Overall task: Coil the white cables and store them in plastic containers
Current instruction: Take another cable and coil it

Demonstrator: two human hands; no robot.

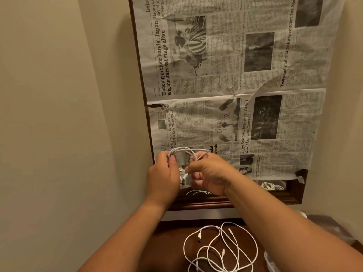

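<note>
A coil [183,154] is gripped in the left hand [164,173] and pinched by the right hand [211,173] above the worktop's [169,250] far edge, and loops should be kept even.

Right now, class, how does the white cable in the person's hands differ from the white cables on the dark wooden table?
The white cable in the hands is gathered into small tight loops; the white cables on the dark wooden table sprawl in wide loose loops. The left hand and right hand grip the coiled one aloft; the table ones lie untouched. Both are thin and white.
</note>
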